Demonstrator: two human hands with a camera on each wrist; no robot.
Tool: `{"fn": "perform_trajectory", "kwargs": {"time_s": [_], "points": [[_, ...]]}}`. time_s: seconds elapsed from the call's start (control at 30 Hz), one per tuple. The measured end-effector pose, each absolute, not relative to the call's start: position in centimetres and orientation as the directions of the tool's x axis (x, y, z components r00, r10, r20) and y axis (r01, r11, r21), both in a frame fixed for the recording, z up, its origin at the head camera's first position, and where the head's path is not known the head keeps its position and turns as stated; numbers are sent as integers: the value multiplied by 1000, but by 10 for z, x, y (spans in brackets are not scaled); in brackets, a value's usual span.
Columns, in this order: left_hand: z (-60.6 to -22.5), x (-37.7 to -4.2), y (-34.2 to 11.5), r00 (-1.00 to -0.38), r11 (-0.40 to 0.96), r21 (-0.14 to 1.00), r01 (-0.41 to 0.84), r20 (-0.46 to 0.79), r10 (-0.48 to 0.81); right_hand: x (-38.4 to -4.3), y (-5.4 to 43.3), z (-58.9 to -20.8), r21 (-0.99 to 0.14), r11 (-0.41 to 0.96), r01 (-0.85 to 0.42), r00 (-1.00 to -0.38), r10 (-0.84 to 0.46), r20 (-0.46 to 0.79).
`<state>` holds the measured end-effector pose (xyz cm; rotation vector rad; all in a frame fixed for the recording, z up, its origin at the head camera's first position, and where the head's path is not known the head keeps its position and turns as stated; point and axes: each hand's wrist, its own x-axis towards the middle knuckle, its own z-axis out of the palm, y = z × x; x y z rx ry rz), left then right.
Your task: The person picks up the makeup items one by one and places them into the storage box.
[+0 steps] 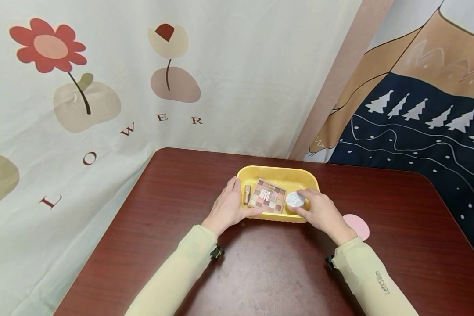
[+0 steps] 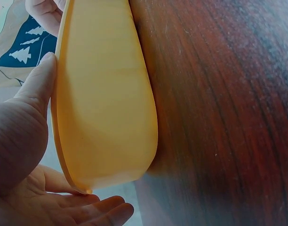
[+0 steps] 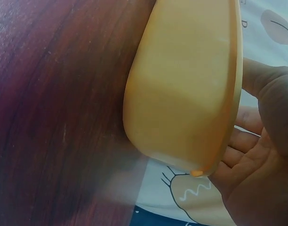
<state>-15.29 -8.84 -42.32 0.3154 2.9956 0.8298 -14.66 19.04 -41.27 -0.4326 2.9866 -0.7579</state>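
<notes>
Over on the left, a pale curtain (image 1: 237,70) is hanging behind the table, showing a big red flower (image 1: 49,46) and scattered letters. Below it, a pale yellow left sleeve (image 1: 174,267) is reaching across the dark reddish-brown table (image 1: 142,228), and the person's left hand (image 1: 229,207) is bracing the left end of a yellow tray (image 1: 278,217), its thumb lying along the near rim and its fingers extending loosely past the end wall rather than clenching. Inside the tray, a small gold tube (image 1: 246,195) is lying near the left end, and just beside it a square palette (image 1: 267,196) of many coloured squares is lying at a slant. Right of that, a round white container (image 1: 294,200) is sitting in the person's right hand (image 1: 321,210), which is pinching it between thumb and fingers within the tray's right part; I can't tell whether it is touching the bottom. Past that wrist, a pink disc (image 1: 357,226) is lying on the table, partly hidden by the right forearm, while dark blue fabric (image 1: 426,140) with white trees is hanging farthest right.
</notes>
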Motion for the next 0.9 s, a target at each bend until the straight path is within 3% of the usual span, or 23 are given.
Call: {"fn": "perform_trajectory", "kwargs": {"time_s": [0.4,0.9], "points": [[-421,-151,-87,-973,842,487,230,97,210,-150,188,-412,-452,846,-282,-953,-300,34],[-421,-151,-87,-977,847,491,203,48,206,-158,183,-409,-441,864,-244,-948,-308,-78]]}}
